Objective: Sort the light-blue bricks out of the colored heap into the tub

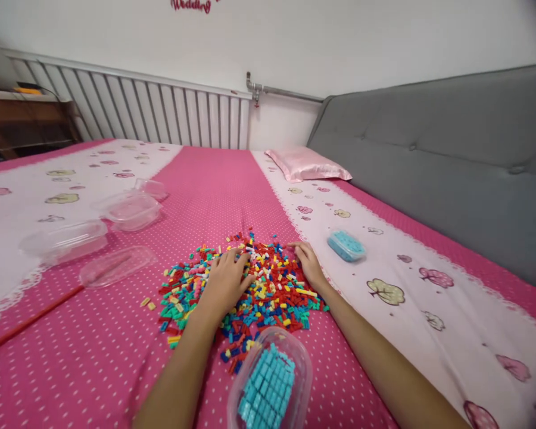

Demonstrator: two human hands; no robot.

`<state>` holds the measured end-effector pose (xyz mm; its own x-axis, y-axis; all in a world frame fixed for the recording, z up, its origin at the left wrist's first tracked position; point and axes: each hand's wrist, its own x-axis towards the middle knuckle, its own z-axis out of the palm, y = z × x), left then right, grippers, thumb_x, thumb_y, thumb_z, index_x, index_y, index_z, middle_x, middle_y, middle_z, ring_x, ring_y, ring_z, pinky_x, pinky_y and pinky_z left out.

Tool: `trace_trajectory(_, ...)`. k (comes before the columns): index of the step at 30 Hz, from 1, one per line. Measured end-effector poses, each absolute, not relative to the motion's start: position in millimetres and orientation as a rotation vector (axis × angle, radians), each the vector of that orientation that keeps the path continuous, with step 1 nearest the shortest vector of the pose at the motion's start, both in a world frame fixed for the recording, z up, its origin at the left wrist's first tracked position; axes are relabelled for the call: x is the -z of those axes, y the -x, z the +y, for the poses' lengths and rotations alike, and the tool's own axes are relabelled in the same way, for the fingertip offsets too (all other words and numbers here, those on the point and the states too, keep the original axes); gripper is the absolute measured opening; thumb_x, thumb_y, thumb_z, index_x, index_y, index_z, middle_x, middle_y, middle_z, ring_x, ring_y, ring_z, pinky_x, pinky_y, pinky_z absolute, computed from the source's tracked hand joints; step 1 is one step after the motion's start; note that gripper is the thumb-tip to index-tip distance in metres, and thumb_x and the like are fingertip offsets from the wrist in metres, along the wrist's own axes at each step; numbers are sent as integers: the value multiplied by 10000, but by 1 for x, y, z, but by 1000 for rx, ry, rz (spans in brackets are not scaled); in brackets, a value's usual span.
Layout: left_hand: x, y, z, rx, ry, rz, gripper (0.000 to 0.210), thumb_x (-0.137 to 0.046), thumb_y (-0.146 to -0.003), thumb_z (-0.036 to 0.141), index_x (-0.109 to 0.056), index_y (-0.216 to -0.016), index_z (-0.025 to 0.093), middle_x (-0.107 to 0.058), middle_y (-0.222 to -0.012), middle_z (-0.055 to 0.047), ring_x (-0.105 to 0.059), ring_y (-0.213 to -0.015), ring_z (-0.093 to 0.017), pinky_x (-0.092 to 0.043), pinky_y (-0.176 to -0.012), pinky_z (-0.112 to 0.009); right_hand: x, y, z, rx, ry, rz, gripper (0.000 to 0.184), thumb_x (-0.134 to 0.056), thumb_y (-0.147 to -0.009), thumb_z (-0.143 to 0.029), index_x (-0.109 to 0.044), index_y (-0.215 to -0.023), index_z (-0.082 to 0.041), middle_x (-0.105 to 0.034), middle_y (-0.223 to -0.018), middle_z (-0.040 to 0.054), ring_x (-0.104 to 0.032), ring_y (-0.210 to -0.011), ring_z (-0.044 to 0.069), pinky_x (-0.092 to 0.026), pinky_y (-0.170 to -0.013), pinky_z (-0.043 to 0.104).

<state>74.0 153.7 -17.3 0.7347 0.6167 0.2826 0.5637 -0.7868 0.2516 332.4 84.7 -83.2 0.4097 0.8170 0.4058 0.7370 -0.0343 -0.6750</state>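
A wide heap of small toy building bricks in red, yellow, green, blue and white lies on the bedspread. My left hand rests palm down on the heap's left and middle part, its fingers spread over the bricks. At the heap's right edge is my right hand, fingers pointing left and slightly bent; I see no brick held in them. Close to me stands a clear plastic container with light blue bricks laid in rows. Another small container of light blue bricks sits to the right of my right hand.
Clear plastic containers and a transparent lid lie at the left, beside a red stick. A pink pillow lies at the back, near the grey headboard. A white radiator lines the wall.
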Motion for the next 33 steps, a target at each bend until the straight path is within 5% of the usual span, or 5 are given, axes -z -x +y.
trace_trajectory(11,14,-47,182,-762,-2519,863,327,-461,-994,381,-608,-1215,192,-653,-1276,-99,-588,-1223,-260,-419,-1099,-462,83,-319,91,53,1959,-1590,384,-600,-969,-390,-590,-1303,-199,-579,-1359,109,-602,-1172,239,-527,-990,479)
trace_trajectory(33,9,-80,169,-672,-2522,649,273,-499,-962,347,-663,-1156,246,-685,-1240,-69,-569,-1241,-287,-362,-1117,-528,31,-296,123,334,2396,-1795,373,-613,-962,-388,-600,-1272,-181,-609,-1298,102,-622,-1123,228,-546,-949,460)
